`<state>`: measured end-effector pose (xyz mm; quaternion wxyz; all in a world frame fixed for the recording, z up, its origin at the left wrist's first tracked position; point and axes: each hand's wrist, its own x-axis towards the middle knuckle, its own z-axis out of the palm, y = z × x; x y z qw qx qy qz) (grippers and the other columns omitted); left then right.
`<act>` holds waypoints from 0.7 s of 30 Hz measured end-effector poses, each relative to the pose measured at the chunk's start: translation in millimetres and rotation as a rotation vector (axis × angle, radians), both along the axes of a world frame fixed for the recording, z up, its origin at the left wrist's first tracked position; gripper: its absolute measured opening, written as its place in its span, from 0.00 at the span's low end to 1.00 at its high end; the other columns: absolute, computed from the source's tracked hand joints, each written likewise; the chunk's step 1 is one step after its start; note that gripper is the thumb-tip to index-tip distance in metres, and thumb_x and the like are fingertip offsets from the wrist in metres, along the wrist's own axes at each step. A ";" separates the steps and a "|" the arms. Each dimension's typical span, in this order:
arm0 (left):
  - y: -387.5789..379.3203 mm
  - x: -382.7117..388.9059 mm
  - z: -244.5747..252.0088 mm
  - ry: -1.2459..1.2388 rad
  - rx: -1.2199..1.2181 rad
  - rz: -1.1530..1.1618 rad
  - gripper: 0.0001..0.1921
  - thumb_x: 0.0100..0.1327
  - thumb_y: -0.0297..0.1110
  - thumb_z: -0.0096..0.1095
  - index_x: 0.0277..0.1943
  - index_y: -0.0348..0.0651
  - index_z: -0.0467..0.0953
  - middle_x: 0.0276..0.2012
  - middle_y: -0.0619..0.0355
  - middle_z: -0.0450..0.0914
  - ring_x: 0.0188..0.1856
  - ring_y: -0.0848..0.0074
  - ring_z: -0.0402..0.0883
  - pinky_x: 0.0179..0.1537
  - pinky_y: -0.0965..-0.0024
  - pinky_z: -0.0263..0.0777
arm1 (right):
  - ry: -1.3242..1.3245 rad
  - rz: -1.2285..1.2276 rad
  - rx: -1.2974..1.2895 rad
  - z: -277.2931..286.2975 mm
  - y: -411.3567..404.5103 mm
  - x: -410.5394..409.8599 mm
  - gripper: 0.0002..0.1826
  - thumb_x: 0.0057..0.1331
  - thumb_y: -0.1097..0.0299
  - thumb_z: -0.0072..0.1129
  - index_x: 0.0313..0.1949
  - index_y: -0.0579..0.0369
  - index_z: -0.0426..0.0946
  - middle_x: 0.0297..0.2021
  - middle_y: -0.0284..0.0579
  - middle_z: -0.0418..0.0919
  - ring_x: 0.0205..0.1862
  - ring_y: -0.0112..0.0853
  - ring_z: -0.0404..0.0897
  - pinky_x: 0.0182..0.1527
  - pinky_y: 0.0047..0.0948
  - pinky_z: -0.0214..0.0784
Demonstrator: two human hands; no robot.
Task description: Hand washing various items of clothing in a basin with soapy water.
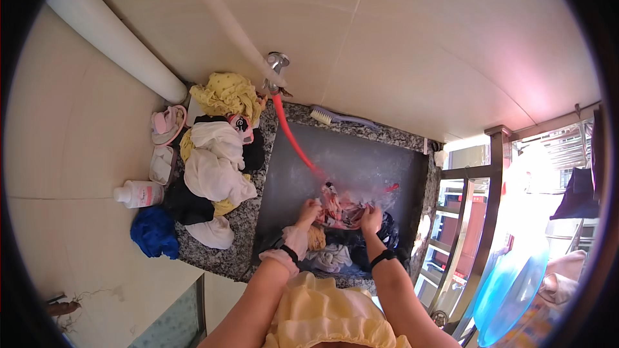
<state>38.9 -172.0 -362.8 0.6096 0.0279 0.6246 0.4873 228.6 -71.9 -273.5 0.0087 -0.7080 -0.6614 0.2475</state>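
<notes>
A wet pink-and-red patterned garment is stretched between my hands over the dark sink. My left hand grips its left side, and my right hand holds the right side. A red hose runs from the metal tap down to the cloth; water splashes around its end. Nearer to me in the sink lie a white wet cloth, a yellowish cloth and dark garments, partly hidden by my hands and the patterned garment.
On the granite counter at left are piled white clothes and a yellow garment. A white bottle and blue cloth line its left edge. A scrub brush rests on the back ledge. Metal railings stand at right.
</notes>
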 end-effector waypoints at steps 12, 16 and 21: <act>-66.9 -50.9 -12.3 0.835 -0.005 -0.241 0.07 0.46 0.27 0.65 0.30 0.35 0.77 0.24 0.53 0.81 0.31 0.65 0.82 0.35 0.63 0.72 | -0.118 0.534 0.368 34.1 8.9 -82.2 0.28 0.58 0.47 0.53 0.48 0.57 0.73 0.38 0.54 0.81 0.41 0.50 0.80 0.45 0.48 0.70; -36.8 -19.3 65.9 0.586 0.113 -0.416 0.08 0.49 0.29 0.65 0.32 0.38 0.78 0.26 0.51 0.81 0.32 0.63 0.82 0.34 0.62 0.72 | 0.078 0.747 0.027 19.5 -19.5 -108.2 0.24 0.57 0.56 0.54 0.53 0.49 0.70 0.38 0.56 0.80 0.43 0.50 0.79 0.49 0.48 0.66; -69.5 -93.9 43.8 0.635 -0.012 0.097 0.12 0.55 0.38 0.65 0.32 0.37 0.76 0.26 0.48 0.80 0.30 0.61 0.81 0.32 0.61 0.70 | 0.206 0.419 -0.212 18.2 30.6 -97.9 0.19 0.56 0.58 0.56 0.47 0.46 0.78 0.39 0.54 0.80 0.40 0.50 0.80 0.41 0.44 0.72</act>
